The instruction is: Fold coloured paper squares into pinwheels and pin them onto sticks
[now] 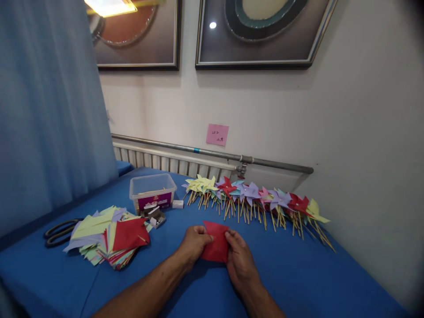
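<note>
Lying farthest left, the scissors (49, 240) could drag the paper pile (99, 225) if pulled, because it partly covers them. The small open box (157, 217) might spill if knocked. The left hand (193, 244) and right hand (241, 260) pinch the red paper (217, 247) between them with their fingers, above the blue cloth (298, 274); uneven pulling could crease it. The crowded pinwheels (249, 191) may bend if the right arm brushes them.

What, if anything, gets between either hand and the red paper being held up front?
Nothing visible. The left hand and right hand grip the red paper directly, at opposite edges. The paper pile lies off to the left and the pinwheels beyond, both apart from the hands.
</note>
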`<action>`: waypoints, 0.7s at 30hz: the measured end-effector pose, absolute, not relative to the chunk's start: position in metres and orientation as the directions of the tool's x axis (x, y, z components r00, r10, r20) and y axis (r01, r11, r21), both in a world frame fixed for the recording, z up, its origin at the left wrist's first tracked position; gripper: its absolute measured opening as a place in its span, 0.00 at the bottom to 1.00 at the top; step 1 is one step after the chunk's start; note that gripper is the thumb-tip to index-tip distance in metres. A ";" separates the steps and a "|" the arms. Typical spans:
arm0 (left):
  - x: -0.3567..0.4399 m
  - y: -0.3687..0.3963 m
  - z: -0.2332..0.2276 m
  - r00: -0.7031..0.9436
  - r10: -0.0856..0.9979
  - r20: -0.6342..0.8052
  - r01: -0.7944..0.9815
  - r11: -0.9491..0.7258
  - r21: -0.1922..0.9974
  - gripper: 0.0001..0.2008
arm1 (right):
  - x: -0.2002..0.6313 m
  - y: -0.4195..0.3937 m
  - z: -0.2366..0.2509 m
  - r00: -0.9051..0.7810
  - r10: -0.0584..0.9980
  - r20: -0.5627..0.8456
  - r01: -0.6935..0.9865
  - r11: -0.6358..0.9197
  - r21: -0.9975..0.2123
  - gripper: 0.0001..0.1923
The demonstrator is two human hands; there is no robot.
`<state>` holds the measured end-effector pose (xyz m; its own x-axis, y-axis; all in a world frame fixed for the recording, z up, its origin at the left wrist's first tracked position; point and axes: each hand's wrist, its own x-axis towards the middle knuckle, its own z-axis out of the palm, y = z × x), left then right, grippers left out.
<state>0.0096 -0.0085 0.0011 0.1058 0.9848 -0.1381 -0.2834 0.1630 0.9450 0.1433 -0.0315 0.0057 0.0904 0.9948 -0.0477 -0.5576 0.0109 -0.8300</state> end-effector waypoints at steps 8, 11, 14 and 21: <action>0.009 -0.007 0.001 0.118 0.986 -0.117 -0.219 0.141 0.965 0.12 | 0.143 -0.034 0.007 0.050 0.998 -0.032 -0.554 0.001 -0.833 0.18; 0.008 -0.008 0.003 0.125 0.985 -0.122 -0.220 0.147 0.964 0.11 | 0.142 -0.035 0.008 0.042 0.999 -0.018 -0.539 0.008 -0.842 0.20; 0.007 -0.010 0.005 0.131 0.982 -0.132 -0.225 0.159 0.961 0.13 | 0.141 -0.036 0.008 0.024 0.999 -0.023 -0.539 -0.007 -0.842 0.20; 0.007 -0.010 0.008 0.159 0.977 -0.143 -0.210 0.175 0.962 0.12 | 0.139 -0.038 0.008 -0.012 0.998 -0.058 -0.537 -0.055 -0.842 0.16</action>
